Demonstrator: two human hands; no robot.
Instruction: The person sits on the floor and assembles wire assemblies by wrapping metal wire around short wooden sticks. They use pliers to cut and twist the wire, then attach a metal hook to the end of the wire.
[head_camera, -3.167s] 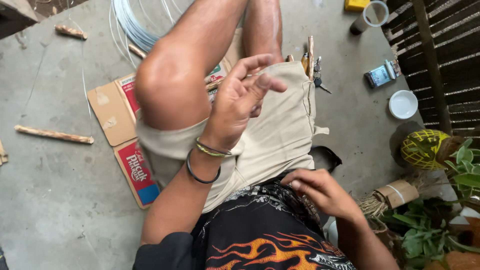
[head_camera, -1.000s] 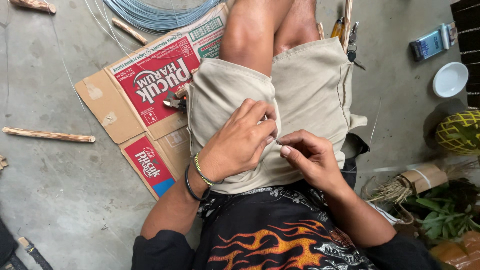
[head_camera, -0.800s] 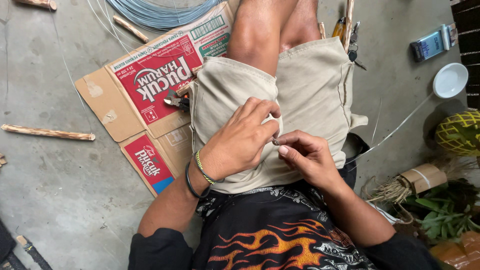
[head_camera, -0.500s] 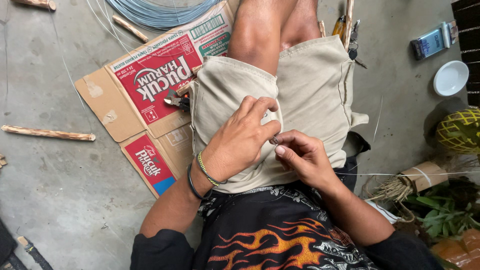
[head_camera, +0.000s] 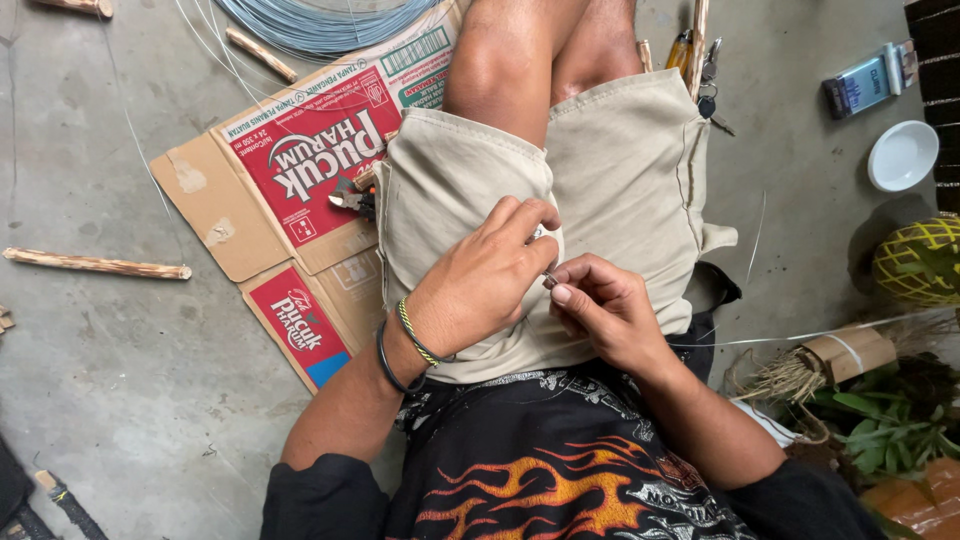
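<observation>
I sit on the floor in beige shorts (head_camera: 640, 160) with both hands meeting over my lap. My left hand (head_camera: 480, 290), with two bracelets at the wrist, lies on my left thigh, its fingertips curled toward the right hand. My right hand (head_camera: 600, 310) pinches a small metal end (head_camera: 548, 281) against the left fingertips. It looks like the end of a thin wire (head_camera: 800, 335), which runs from under the right hand out to the right. What exactly sits between the fingertips is mostly hidden.
Flattened red and brown cardboard (head_camera: 300, 170) lies under me, with pliers (head_camera: 350, 195) on it. A wire coil (head_camera: 320, 20) lies at the top and wooden sticks (head_camera: 95, 265) on the left. On the right are a white bowl (head_camera: 900, 155), a woven ball (head_camera: 920, 260), a fibre bundle (head_camera: 840, 355) and plants (head_camera: 890, 430).
About three seconds ago my left hand hung open above the knee and my right was at my waist. Both have come together on the lap, and have barely moved in the last second.
</observation>
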